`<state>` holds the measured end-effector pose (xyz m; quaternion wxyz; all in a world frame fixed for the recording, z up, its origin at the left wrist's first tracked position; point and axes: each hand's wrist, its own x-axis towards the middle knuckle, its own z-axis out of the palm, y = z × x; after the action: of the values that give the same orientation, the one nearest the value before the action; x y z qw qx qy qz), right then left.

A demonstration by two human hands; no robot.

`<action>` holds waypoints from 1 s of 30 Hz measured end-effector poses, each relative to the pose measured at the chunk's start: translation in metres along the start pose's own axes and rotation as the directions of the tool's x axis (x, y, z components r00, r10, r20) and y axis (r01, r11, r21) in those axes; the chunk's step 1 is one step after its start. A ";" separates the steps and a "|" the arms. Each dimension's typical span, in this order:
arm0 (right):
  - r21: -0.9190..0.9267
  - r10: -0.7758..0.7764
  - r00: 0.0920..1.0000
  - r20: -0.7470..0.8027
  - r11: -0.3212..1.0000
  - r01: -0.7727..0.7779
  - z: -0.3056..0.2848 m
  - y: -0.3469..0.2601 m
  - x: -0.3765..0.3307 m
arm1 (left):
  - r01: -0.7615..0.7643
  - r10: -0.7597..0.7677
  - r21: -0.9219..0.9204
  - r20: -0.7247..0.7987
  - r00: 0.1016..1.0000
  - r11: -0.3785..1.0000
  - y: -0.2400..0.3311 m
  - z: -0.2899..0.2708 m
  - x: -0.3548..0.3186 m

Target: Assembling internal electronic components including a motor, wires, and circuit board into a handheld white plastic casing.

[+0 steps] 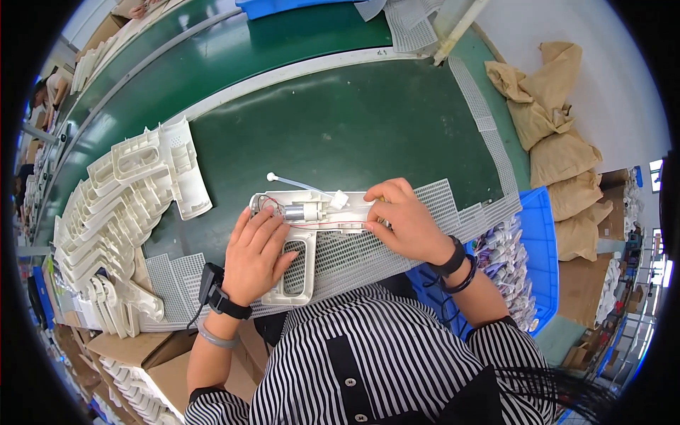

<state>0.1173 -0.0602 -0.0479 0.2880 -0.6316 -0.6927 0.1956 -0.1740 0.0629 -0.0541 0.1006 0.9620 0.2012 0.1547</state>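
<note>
Motor (294, 212) seemingly being seated in white pistol-shaped housing half (309, 269) on table (340, 127).
Left hand (253, 251) rests fingers spread; right hand's (404, 223) bend at front, grip unclear; next likely needs steady pressing.

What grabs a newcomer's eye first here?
Probably the open white casing at centre, silver cylinder exposed, between left hand and right hand. Next, the curved row of white shells at left, then the blue bin at right, tan sacks piled beyond it.

The housing (309, 239) looks like smooth plastic, the cylinder (294, 212) inside like shiny metal.
</note>
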 end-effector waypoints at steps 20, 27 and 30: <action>-0.173 -0.108 0.993 -0.037 0.980 0.100 0.005 0.001 0.001 | 0.036 -0.046 0.094 0.110 0.993 0.995 0.008 0.000 0.005; -0.083 -0.024 0.989 -0.147 0.996 0.012 0.012 -0.008 0.004 | 0.049 -0.067 0.141 0.129 0.989 0.989 0.010 0.000 0.004; -0.090 0.018 0.993 -0.118 0.996 -0.029 0.010 -0.009 0.006 | 0.058 -0.081 0.157 0.145 0.986 0.986 0.011 -0.002 0.008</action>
<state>0.1038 -0.0544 -0.0487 0.2967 -0.6626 -0.6754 0.1296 -0.1638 0.0566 -0.0475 0.0472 0.9682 0.2378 0.0618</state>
